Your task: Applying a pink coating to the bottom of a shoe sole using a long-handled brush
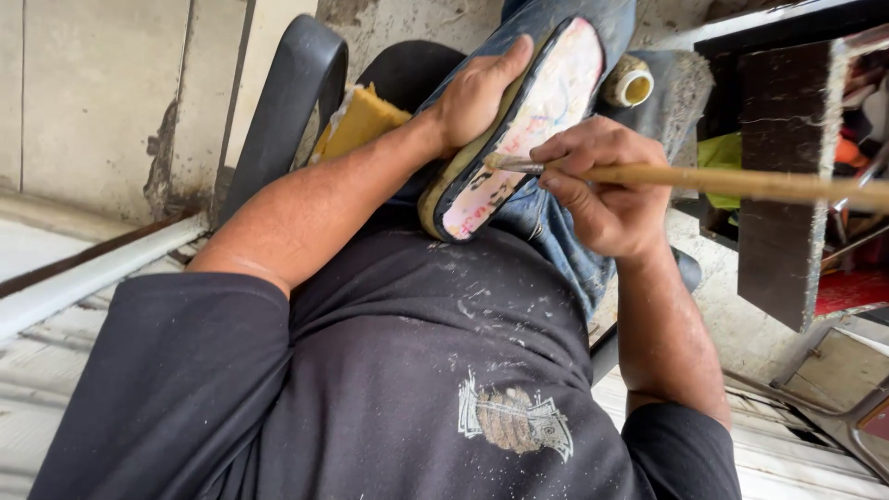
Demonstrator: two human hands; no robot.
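I look down my own chest and lap. My left hand (474,93) grips the edge of a shoe sole (528,120), pale pink on its face with a dark rim and a yellowish layer, held tilted across my jeans-clad thigh (556,241). My right hand (602,185) is shut on a long wooden-handled brush (722,181). The brush's metal ferrule and tip (507,165) touch the sole's near edge. The handle runs off to the right of the frame.
A black chair (296,102) with torn yellow foam (361,120) is under me. A small open tin (632,85) sits beyond my knee. A dark board or table edge (787,176) stands at right, with clutter behind. Concrete floor and wall lie at left.
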